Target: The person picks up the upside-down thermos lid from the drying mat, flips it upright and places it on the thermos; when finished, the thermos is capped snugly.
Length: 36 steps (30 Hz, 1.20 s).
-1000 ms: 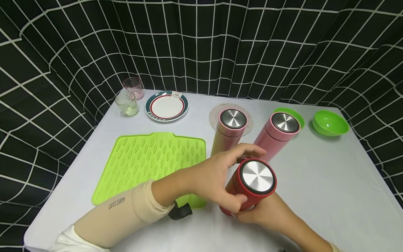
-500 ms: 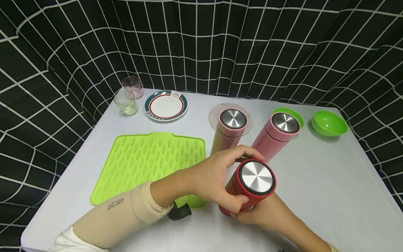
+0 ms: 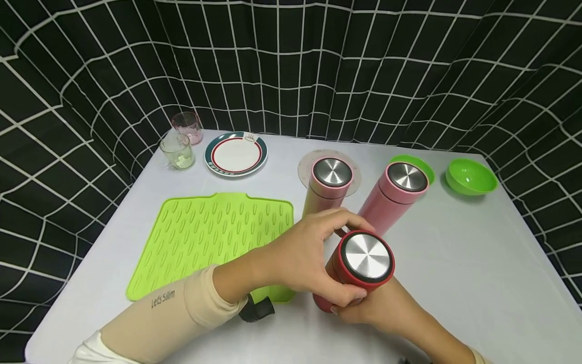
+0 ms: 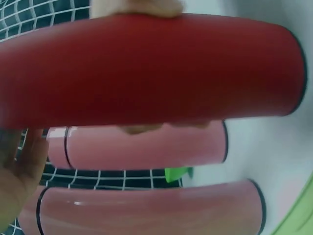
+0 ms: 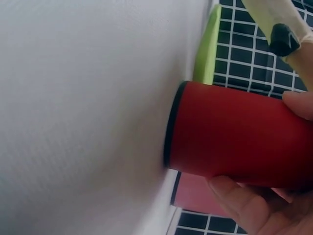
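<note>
A red thermos flask (image 3: 367,257) with a brushed-metal lid top stands nearly upright at the near middle of the table, its dark-rimmed base right at the tabletop in the right wrist view. Curled around its upper part is my left hand (image 3: 311,253), thumb on the near side and fingers on the far side. Lower down, my right hand (image 3: 384,308) grips the body; the flask hides part of it in the head view. Just beyond are two pink thermos flasks, one behind my left hand (image 3: 331,177) and another to the right (image 3: 393,199), both with metal-topped lids.
A green ridged mat (image 3: 218,232) lies left, partly under my left forearm. Farther back are a teal-rimmed plate (image 3: 236,154), a clear glass (image 3: 178,151), a pinkish glass (image 3: 187,127) and a round patterned mat (image 3: 305,169). Green bowls (image 3: 472,178) stand at the back right.
My left thumb has shifted slightly rightward along the near side of the red thermos flask. Both hands keep their grip, and the head view has drifted a little.
</note>
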Available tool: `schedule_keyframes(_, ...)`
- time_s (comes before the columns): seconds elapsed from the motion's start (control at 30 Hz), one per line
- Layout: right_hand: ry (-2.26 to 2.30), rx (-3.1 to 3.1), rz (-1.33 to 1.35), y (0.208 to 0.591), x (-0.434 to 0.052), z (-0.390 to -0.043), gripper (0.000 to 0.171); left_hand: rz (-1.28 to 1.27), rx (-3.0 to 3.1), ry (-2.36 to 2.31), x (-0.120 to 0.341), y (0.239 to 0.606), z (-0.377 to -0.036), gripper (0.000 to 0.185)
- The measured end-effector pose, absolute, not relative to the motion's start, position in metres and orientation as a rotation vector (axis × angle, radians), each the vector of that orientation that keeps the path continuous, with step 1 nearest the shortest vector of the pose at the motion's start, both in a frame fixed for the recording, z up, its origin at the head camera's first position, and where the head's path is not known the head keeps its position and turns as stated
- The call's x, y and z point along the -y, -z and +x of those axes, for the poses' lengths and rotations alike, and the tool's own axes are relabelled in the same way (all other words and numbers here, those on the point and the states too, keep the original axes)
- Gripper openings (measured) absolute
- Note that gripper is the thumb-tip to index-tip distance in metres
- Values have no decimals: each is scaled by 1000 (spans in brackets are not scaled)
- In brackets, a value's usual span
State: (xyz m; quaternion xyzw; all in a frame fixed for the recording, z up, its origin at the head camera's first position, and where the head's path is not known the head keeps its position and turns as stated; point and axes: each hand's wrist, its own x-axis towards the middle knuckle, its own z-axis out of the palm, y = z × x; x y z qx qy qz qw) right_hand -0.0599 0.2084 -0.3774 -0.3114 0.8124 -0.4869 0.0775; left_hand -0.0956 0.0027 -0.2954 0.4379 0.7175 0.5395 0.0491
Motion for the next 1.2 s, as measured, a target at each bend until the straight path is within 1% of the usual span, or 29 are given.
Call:
schedule_keyframes(0.03,1477,-2415,-925,377,-209,-60,49,1335,-2141,-1653,-3,295,-96,70)
schedule_keyframes(0.1,1453,-2448,-950,377,-210,-60,49,1327,-2117,-1636,-3,295,-95,76)
schedule_keyframes(0.23,1368,-2537,-856,376,-211,-58,51,1272,-2142,-1638,-4,296,-94,76)
schedule_keyframes(0.33,1365,-2529,-791,375,-211,-57,51,1228,-2032,-1677,-3,295,-100,69)
schedule_keyframes(0.4,1368,-2524,-811,374,-210,-58,51,1235,-1967,-1668,-1,294,-103,71)
schedule_keyframes(0.53,1388,-2514,-848,373,-209,-58,48,1262,-2080,-1639,-2,295,-101,73)
schedule_keyframes(0.63,1398,-2508,-768,373,-210,-57,47,1247,-2073,-1700,-2,296,-102,72)
schedule_keyframes(0.77,1385,-2520,-658,373,-212,-57,52,1242,-1877,-1705,1,298,-112,73)
schedule_keyframes(0.87,1402,-2510,-790,376,-211,-60,51,1271,-1981,-1611,1,297,-110,76)
schedule_keyframes(1.03,1369,-2511,-877,376,-210,-62,47,1211,-2305,-1623,-5,296,-93,74)
schedule_keyframes(1.13,1337,-2520,-806,374,-212,-63,49,1197,-2117,-1722,-4,297,-99,68)
schedule_keyframes(1.2,1332,-2519,-796,373,-214,-65,52,1215,-1954,-1715,-3,298,-108,69)
